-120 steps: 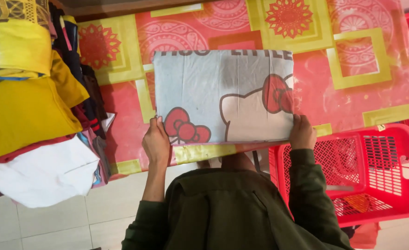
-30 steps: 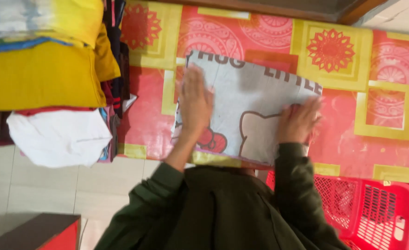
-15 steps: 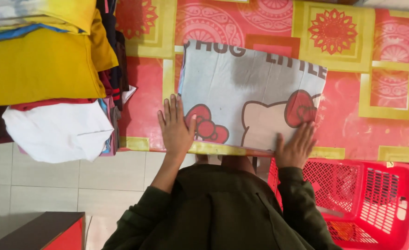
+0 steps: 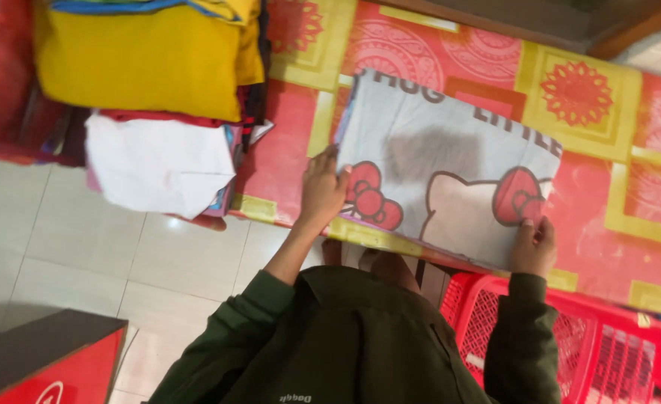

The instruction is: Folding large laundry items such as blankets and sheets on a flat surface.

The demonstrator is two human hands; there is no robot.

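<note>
There are no packages, signs or screens here. The only things like a label are small. A tiny white label (image 4: 297,398) sits on the back of the green jacket's collar, near the bottom edge. A red panel with a white curved mark (image 4: 50,389) shows in the near left corner.

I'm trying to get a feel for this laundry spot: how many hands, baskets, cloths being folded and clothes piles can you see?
Hands: 2, the left hand and right hand, both on the cloth
Grey cartoon-print cloth: 1
Red plastic basket: 1
Pile of folded clothes: 1
Total: 5
</note>
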